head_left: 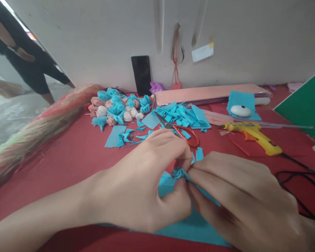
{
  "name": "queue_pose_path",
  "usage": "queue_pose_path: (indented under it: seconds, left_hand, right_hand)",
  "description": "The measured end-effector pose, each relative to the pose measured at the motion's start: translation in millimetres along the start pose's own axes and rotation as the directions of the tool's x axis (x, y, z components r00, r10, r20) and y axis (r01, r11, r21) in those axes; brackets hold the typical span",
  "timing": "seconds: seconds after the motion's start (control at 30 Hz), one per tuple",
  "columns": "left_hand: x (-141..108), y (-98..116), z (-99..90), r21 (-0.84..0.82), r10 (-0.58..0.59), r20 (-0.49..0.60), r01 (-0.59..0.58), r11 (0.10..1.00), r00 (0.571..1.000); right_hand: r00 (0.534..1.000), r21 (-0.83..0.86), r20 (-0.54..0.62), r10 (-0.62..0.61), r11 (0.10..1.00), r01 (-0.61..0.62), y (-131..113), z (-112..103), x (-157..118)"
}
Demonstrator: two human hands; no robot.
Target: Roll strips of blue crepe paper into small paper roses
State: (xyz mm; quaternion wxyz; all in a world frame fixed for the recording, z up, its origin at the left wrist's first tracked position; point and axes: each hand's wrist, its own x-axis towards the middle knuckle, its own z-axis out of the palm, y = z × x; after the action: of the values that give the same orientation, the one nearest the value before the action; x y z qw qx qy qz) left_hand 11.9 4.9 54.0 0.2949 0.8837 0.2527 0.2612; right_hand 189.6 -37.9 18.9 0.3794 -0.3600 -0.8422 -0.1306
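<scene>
Between both hands is a small crumpled blue paper flower (177,173), its top bunched and its strip running toward the right. My left hand (149,175) pinches it from the left with thumb and forefinger. Coming in from the right, my right hand (241,192) has its fingers pressed together on the strip's other side, and its palm hides part of it. Below them lies a larger blue paper sheet (189,231) on the red table (94,168). Red-handled scissors (178,129) rest just beyond my left fingers, partly over blue paper scraps (183,117).
Finished paper flowers (118,106) in blue, pink and white are heaped at the back left. A yellow glue gun (254,134) lies right, its black cord (299,182) looping nearby. A phone (141,74) leans on the wall. Another person (23,52) stands at far left.
</scene>
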Motion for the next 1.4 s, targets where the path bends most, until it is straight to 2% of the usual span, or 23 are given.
queue_pose_path:
  seconds: [0.23,0.5,0.67,0.73,0.87,0.97,1.07,1.2,1.3,1.4]
  left_hand:
    - [1,0,-2.8,-0.005,0.007,0.022,-0.007,1.000,1.000]
    - [-1,-3,-8.8,-0.094,-0.046,0.009,0.046,0.995,0.999]
    - [2,-4,-11.8,-0.165,-0.079,-0.004,0.077,0.983,0.997]
    - [3,-4,-13.2,-0.195,-0.097,-0.004,0.095,0.976,0.995]
    - [4,-4,-14.6,-0.293,-0.191,0.012,0.186,0.938,0.982]
    - [5,-5,-13.3,-0.373,-0.208,-0.011,0.189,0.908,0.978]
    - [6,-5,-10.1,-0.370,-0.219,-0.064,0.181,0.911,0.974]
    - [9,-4,-3.6,-0.307,-0.165,-0.173,0.106,0.946,0.971]
    - [9,-5,-0.3,-0.290,-0.115,-0.222,0.047,0.956,0.968]
    - [7,-7,-0.2,-0.187,-0.003,-0.290,-0.053,0.981,0.957]
  right_hand:
    - [0.993,-0.108,-0.059,-0.102,0.990,0.095,2,-2,0]
    - [0.997,-0.118,-0.003,-0.083,0.990,0.082,4,-3,8]
    - [0.991,-0.163,-0.064,-0.116,0.981,0.104,7,0,6]
    - [0.992,-0.175,-0.042,-0.118,0.978,0.109,9,-1,7]
    - [0.997,-0.135,-0.049,-0.060,0.989,0.053,11,0,8]
    - [0.997,-0.018,-0.072,0.005,1.000,-0.006,12,1,8]
    - [0.992,0.122,-0.035,0.119,0.986,-0.114,12,-2,11]
    - [0.948,0.356,0.081,0.309,0.879,-0.317,10,-9,19]
    - [0.884,0.522,0.234,0.405,0.715,-0.466,9,-12,23]
    - [0.833,0.631,0.379,0.404,0.545,-0.552,10,-12,24]
